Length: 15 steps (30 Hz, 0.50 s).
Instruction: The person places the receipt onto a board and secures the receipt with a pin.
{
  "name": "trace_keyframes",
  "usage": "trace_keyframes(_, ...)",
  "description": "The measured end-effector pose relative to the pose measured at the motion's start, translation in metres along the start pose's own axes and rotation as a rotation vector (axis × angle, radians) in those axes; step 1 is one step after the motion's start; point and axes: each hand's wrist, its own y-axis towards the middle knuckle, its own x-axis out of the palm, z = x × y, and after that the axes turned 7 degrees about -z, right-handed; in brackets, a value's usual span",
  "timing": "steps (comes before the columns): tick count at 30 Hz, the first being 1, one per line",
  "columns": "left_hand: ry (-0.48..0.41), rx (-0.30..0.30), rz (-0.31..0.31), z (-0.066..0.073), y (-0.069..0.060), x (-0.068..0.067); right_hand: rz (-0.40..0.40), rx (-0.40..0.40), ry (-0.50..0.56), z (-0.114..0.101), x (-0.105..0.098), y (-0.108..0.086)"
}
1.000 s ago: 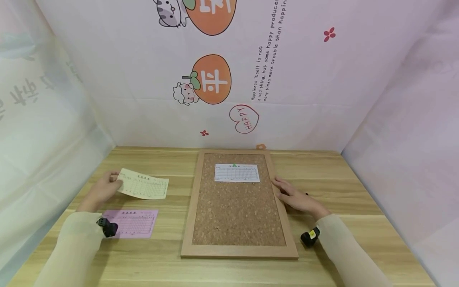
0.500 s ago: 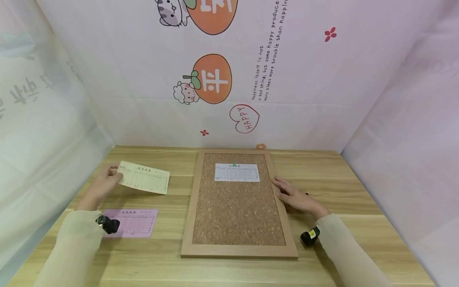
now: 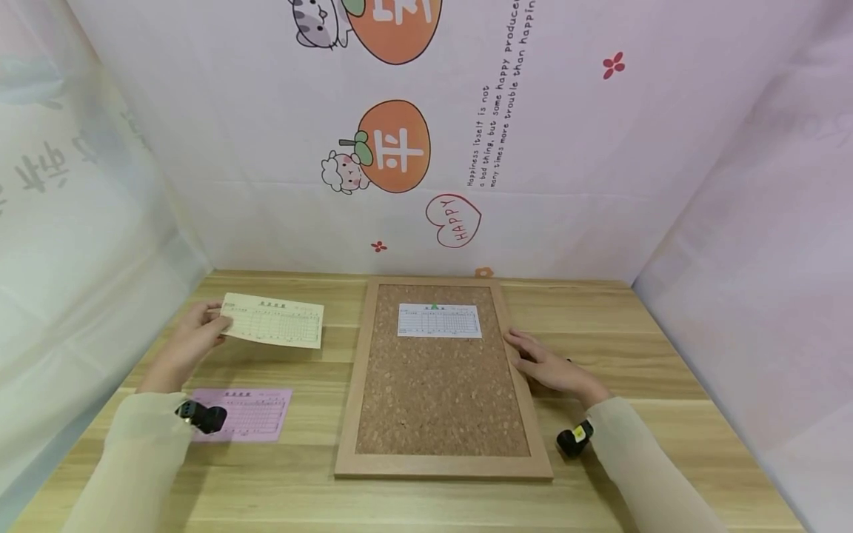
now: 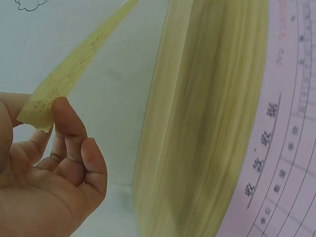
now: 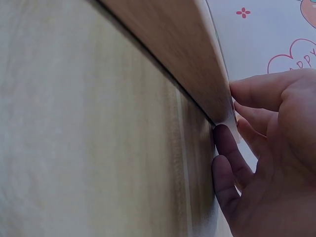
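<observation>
Yellow slip (image 3: 273, 320), printed with a ruled form, is held up off the wooden table (image 3: 286, 488) between nine and ten o'clock from the middle of the corkboard (image 3: 443, 400). The left hand (image 3: 189, 340) pinches it at its nine o'clock end — a narrow hold, the other fingers bent. Between six and seven o'clock from that slip, a pink slip (image 3: 256, 414) lies flat, partly hidden by the black device (image 3: 208, 418) at the left wrist. At three o'clock on the board, the right hand (image 3: 545, 366) rests with its fingers loosely spread — fingertips touching the edge of the wooden frame (image 3: 443, 466). Toward twelve o'clock on the cork sits a white slip (image 3: 440, 324), a green pin (image 3: 435, 306) at its top edge. Beyond the table rises a printed sheet (image 3: 546, 237).
</observation>
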Motion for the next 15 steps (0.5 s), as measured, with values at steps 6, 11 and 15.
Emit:
trace_keyframes(6,-0.051,-0.020,-0.014,0.005,0.000,0.005,0.000,-0.008,0.007,-0.001,0.000,0.000)
trace_keyframes(11,-0.103,-0.009,-0.021,0.009,0.001,0.010,0.011,-0.008,-0.008,-0.003,0.000,0.000)
trace_keyframes(15,-0.134,-0.001,-0.014,0.014,0.002,0.017,0.018,-0.007,-0.015,-0.005,0.000,-0.001)
